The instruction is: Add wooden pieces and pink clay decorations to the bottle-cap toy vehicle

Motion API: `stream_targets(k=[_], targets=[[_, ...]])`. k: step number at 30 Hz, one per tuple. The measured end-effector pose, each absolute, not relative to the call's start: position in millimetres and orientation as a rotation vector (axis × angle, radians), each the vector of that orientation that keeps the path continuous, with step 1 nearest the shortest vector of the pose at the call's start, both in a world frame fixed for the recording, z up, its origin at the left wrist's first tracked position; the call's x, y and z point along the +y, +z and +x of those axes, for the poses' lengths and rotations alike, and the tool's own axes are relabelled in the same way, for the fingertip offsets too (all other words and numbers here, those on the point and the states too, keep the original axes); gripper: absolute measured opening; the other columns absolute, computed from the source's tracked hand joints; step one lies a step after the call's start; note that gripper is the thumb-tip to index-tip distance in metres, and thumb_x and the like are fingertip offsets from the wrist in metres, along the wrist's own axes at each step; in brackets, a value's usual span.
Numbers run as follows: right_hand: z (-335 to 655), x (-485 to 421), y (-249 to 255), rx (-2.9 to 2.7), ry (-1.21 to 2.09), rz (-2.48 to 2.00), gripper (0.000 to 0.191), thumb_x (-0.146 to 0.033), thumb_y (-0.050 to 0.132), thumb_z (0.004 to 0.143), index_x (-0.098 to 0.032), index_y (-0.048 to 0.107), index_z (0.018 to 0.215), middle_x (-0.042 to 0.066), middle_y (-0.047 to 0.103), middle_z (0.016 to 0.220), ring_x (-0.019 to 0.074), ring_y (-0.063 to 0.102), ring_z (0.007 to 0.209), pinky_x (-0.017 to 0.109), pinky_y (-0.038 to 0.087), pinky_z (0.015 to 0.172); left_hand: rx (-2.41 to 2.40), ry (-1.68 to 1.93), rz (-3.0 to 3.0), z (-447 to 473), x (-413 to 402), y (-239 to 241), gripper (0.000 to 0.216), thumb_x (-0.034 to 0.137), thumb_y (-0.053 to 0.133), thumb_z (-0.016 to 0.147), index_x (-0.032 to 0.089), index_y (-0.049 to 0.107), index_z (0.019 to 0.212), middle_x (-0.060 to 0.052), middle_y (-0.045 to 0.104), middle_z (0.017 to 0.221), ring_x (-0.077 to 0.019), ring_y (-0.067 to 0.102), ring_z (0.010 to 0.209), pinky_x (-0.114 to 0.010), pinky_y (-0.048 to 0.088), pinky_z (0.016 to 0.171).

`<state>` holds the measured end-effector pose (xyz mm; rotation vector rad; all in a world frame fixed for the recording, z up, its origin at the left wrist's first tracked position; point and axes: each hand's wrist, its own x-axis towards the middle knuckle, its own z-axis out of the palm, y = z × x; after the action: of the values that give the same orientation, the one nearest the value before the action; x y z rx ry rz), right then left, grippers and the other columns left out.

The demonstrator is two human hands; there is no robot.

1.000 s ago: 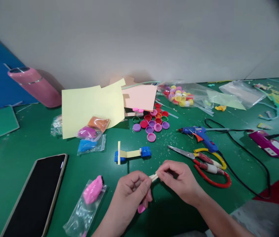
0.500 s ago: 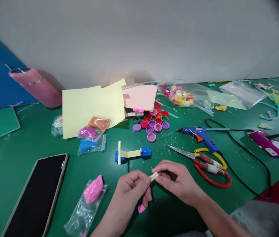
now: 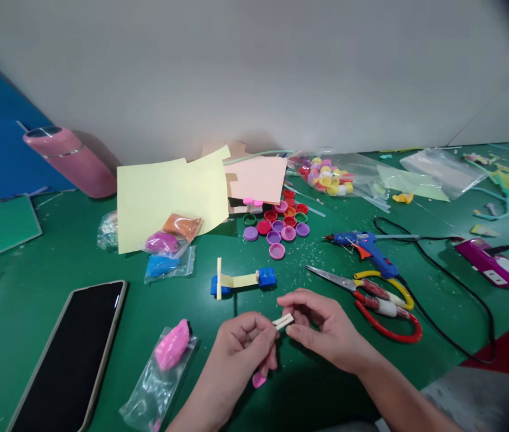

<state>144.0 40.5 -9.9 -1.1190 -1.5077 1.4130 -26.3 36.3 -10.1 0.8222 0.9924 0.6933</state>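
My left hand (image 3: 245, 351) pinches a short pale cream strip (image 3: 283, 322), which looks doubled or folded, between thumb and fingertips. Its free end points right, toward my right hand (image 3: 321, 330), whose thumb and fingers stand apart around that end. Whether the right thumb touches the strip is hard to tell. A small pink piece (image 3: 258, 379) shows below the left fingers; I cannot tell if they hold it. Just beyond my hands lies a small construction (image 3: 245, 280) with blue blocks at both ends, a cream strip between them and a pale stick across its left end.
Right of my hands lie scissors (image 3: 373, 300) and a blue glue gun (image 3: 364, 246) with a black cord. Several bottle caps (image 3: 276, 231) are behind. Left are a phone (image 3: 69, 354), bagged pink clay (image 3: 172, 345), yellow paper (image 3: 155, 198) and a pink bottle (image 3: 74, 162).
My right fingers have spread and loosened from the strip's end, showing more of it. My left hand keeps its pinch. The view has shifted very slightly.
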Motion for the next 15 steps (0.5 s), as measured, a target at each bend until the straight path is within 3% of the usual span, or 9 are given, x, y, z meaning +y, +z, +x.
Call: stream_targets(k=[15], targets=[[147.0, 42.5, -2.7, -1.74, 1.287, -1.058, 0.014, -0.02, 0.06, 0.078, -0.016, 0.067, 0.09, 0.004, 0.058, 0.08, 0.0103, 0.052, 0.066, 0.021, 0.043, 0.059, 1.023, 0.618, 0.972, -26.4, 37.6, -5.2, 0.023, 0.031, 0.054, 0.076, 0.015, 0.053, 0.06, 0.003, 0.051, 0.042, -0.0062, 0.038, 0.036, -0.02, 0.031, 0.04]])
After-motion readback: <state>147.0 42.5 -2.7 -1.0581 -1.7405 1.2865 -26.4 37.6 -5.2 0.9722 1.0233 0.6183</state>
